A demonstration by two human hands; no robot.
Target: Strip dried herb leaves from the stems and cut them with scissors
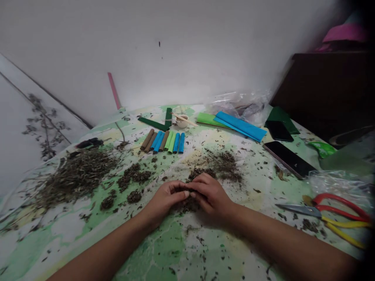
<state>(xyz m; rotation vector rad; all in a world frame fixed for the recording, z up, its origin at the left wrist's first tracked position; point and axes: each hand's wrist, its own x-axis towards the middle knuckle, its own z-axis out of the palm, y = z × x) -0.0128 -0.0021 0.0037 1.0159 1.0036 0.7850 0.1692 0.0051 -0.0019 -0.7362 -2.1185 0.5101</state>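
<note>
My left hand (171, 196) and my right hand (211, 193) meet at the fingertips over a small pile of dark crumbled dried leaves (202, 173). Both have their fingers curled in and pressed on dried leaves, of which only dark bits show between them. Beyond the hands, several short rolled tubes (159, 141) in brown, blue and light green lie side by side. Clumps of dried crumbs (134, 174) sit to the left of my left hand. Finer dark crumbs (227, 166) are spread out just past my right hand.
A heap of dried stems and leaves (79, 171) lies left. Behind the rolls are dark green strips (154, 123), a small cup (182, 121) with sticks across it, and blue folded paper (241, 125). Scissors (313, 211), a phone (288, 159) and plastic bags (336, 182) lie right.
</note>
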